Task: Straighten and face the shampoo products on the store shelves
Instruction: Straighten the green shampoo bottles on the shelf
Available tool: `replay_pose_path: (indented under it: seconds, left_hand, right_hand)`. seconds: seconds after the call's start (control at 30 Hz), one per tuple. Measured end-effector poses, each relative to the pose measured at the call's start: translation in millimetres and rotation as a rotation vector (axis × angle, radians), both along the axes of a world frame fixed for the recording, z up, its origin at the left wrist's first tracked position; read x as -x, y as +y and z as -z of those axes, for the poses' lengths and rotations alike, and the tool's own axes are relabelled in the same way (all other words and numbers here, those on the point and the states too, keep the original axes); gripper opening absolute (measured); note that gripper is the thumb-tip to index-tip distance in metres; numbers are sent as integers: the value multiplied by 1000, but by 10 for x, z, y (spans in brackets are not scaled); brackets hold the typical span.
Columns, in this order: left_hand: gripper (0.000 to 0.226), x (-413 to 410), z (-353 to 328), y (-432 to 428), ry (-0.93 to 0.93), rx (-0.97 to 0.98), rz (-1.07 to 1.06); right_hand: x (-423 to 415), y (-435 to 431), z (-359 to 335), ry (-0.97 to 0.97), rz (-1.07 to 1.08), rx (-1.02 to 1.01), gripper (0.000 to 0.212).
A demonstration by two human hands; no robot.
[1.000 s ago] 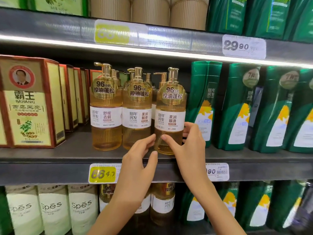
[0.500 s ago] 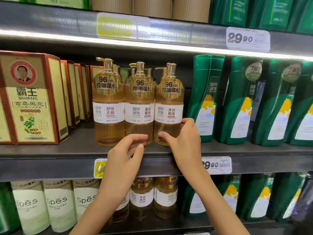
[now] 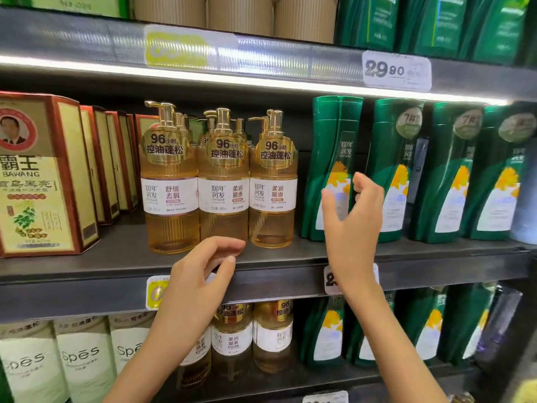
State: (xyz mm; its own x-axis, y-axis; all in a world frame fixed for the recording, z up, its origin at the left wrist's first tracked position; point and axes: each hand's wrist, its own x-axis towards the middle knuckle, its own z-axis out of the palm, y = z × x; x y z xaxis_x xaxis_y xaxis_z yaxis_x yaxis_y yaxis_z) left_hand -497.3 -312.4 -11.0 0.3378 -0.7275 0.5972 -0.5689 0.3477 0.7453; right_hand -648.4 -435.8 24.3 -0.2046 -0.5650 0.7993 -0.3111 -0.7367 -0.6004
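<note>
1. A dark grey metal store shelf [image 3: 436, 258] carries all the products below.
2. At its left end stands a red-and-gold cardboard box [image 3: 37, 199], with similar boxes behind it.
3. Tall dark green plastic shampoo bottles [image 3: 447, 181] fill the right half, upright and label-forward.
4. Between these, three clear amber pump shampoo bottles [image 3: 223, 216] with gold pumps form the front row. They stand side by side with white labels facing out.
5. The right hand [image 3: 353, 231] is raised before the leftmost green bottle [image 3: 331, 135], fingers apart and loosely curved, holding nothing. Whether it touches the bottle cannot be told.
6. The left hand [image 3: 200, 277] hangs loosely curled and empty at the shelf's front edge, below the middle amber bottle.
7. A yellow price tag [image 3: 157, 292] peeks out beside the left hand.
</note>
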Motion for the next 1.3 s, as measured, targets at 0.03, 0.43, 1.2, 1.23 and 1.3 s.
replay_pose_path:
  seconds: [0.03,0.43,1.2,1.23,1.3]
  left_hand:
    - [27,6,1,-8,-10,-4,-8]
    - [25,20,15,-37,-14,18,-43]
    - [51,947,343,66,376,-212,448]
    - [47,1005,454,107,368,-221,402]
    - [39,1078,691,203,359,-223,329]
  right_hand:
    - [62,-70,-68,17,-2,-25,53]
    - [71,-446,-132,109,-157,-250,77]
    - [620,651,307,-62,-370,-465,43]
    - [605,704,419,-29,-353,-499,44]
    - [593,784,635,19,-361,-570,42]
